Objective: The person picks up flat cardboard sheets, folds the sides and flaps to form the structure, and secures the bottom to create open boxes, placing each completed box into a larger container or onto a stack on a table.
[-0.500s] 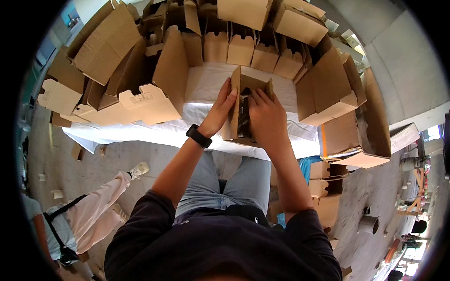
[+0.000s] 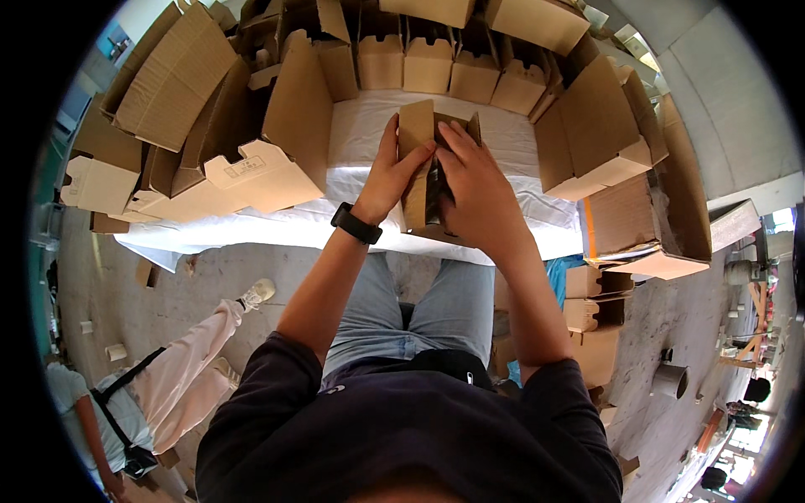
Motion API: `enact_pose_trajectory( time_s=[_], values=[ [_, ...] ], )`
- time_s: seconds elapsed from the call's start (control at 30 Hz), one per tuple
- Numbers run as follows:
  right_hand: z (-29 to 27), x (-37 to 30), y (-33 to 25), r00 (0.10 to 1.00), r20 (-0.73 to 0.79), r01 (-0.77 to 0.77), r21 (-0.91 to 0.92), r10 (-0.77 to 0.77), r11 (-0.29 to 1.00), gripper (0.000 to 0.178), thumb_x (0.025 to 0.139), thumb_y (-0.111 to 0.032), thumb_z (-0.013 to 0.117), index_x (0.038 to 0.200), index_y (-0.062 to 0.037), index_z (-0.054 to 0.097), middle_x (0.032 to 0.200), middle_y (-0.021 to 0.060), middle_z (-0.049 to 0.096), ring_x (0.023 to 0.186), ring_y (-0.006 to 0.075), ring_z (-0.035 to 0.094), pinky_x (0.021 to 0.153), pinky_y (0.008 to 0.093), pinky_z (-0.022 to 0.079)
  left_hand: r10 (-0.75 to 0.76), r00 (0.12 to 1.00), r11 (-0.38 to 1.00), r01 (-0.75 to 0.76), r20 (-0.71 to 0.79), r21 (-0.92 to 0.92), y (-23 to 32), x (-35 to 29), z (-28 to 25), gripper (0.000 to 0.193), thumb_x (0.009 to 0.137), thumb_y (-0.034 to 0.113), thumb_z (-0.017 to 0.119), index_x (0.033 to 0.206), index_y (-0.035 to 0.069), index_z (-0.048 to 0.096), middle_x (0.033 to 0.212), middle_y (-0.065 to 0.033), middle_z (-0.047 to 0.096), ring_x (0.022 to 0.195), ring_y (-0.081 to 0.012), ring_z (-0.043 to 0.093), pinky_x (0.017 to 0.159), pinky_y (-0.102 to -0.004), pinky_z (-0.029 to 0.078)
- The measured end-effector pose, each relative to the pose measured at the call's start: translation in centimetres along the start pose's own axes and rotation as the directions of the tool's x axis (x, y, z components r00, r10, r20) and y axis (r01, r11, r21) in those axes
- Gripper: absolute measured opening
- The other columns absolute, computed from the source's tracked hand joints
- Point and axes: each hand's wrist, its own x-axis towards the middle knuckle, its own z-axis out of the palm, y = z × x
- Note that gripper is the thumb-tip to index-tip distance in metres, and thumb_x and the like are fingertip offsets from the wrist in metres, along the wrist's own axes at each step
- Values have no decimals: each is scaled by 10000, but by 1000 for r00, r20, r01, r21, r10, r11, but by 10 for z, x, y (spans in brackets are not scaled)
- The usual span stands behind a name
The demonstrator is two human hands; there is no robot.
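Note:
A small open cardboard box (image 2: 417, 123) stands in front of me on a white-covered table (image 2: 352, 151). My left hand (image 2: 391, 178) grips its left wall, fingers along the outside and thumb over the top edge. My right hand (image 2: 482, 189) bends over the opening, with fingertips against the upper edge beside the left thumb. Its thumb is hidden. Between the hands a dark, shiny thing (image 2: 433, 189) shows inside the box; its kind cannot be made out.
Larger open cartons (image 2: 298, 117) crowd the table's left, and others (image 2: 587, 142) its right. A row of narrow cardboard bins (image 2: 428, 65) lines the back. Stacked boxes (image 2: 597, 314) stand below right. A person in pale trousers (image 2: 197, 352) is at lower left.
My right fingers have come up out of the box to its upper edge, nearer my left thumb. The box's left wall now leans inward over the opening. The view has shifted slightly.

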Motion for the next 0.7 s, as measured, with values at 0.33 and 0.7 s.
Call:
enact_pose_trajectory(
  time_s=[0.33,0.7],
  values=[
    [-29,-33,-22,993,80,-75,-143,87,987,741,656,-259,818,1246,60,502,1452,186,364,1402,315,295,1132,508,236,-20,986,965,63,-166,256,-22,0,-3,684,935,226,603,1473,6,242,1383,-153,448,1245,-217,451,1016,-300,386],
    [2,-77,-16,849,-327,-175,568,415,804,719,763,-315,771,1341,-29,453,1481,216,313,1378,355,310,1127,479,223,39,999,996,-36,-34,80,-27,-2,-4,638,969,212,560,1464,-33,241,1340,-179,485,1195,-199,481,996,-294,395]
  ],
)
